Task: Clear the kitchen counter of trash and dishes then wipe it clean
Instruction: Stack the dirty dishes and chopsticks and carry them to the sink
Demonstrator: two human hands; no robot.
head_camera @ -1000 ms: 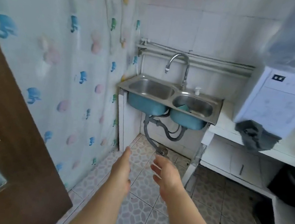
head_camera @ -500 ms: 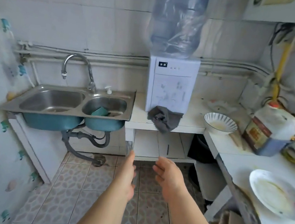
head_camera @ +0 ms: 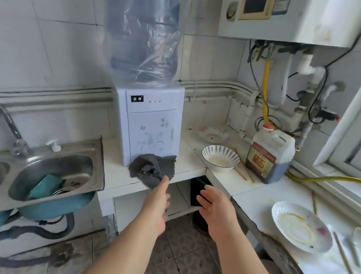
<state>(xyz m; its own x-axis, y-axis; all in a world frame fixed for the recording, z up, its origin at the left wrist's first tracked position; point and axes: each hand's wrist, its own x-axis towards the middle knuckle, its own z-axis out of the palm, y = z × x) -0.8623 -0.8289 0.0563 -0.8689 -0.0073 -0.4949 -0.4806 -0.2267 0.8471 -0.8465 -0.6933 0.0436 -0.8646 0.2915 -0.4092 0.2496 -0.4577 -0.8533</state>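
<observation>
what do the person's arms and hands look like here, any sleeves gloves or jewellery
Both arms are bare as far up the forearms as the view shows: no sleeve edge is in sight. The left hand and right hand wear no gloves. No watch, bracelet or ring is visible on either. The fingernails that can be seen look short and unpainted.

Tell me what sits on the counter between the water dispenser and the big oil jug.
In the head view, a striped bowl with residue sits between the water dispenser and the oil jug, with chopsticks lying beside the jug.
</observation>
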